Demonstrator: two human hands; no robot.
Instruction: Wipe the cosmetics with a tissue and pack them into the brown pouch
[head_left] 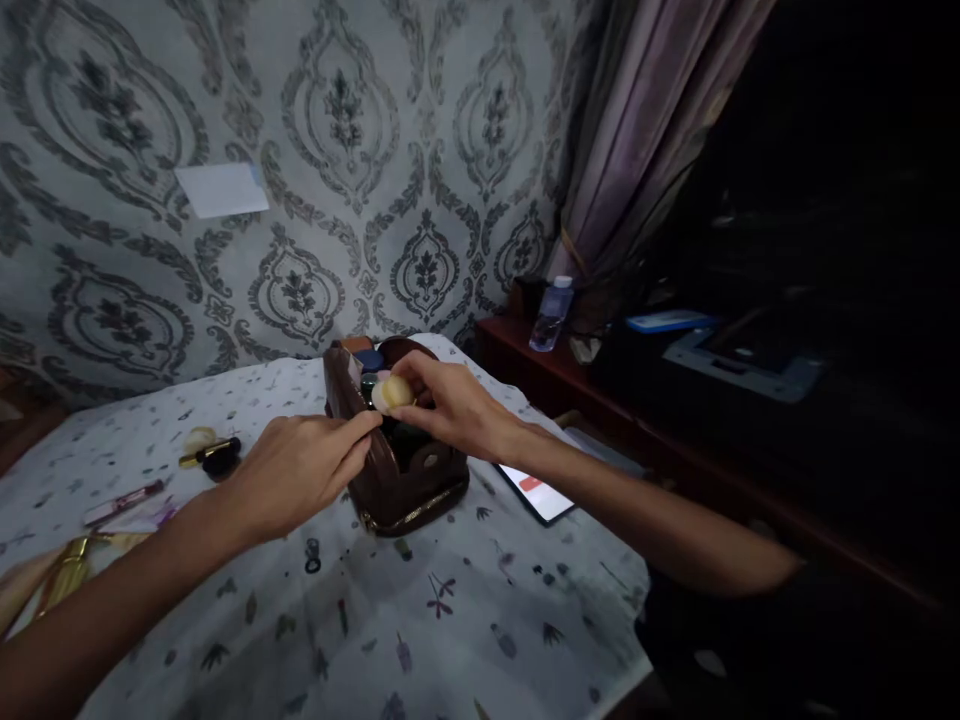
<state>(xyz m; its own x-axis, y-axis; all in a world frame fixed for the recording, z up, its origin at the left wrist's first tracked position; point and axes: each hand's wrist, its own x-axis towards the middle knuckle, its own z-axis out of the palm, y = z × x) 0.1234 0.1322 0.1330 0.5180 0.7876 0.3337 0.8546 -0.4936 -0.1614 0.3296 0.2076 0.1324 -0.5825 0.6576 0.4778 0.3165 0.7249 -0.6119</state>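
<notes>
An unzipped brown toiletry bag (375, 480) with a gold zip stands on the patterned sheet, several small items inside. Above its opening my right hand (442, 400) pinches a rounded cream-and-yellow makeup sponge (394, 393) between thumb and fingers. My left hand (307, 465) is at the bag's left side, its fingers closed against the rim and the index fingertip close below the sponge. A dark blue round item (369, 360) shows at the back of the bag. The bag's depths are dark and partly hidden by my hands.
Left of the bag lie a black-and-gold tube (210, 453), a pale rounded item (200, 438), a pink tube (124, 503) and a gold bottle (67, 575). A lit tablet or phone (536, 490) is on the right. A water bottle (553, 315) stands on the reddish wooden ledge (517, 350).
</notes>
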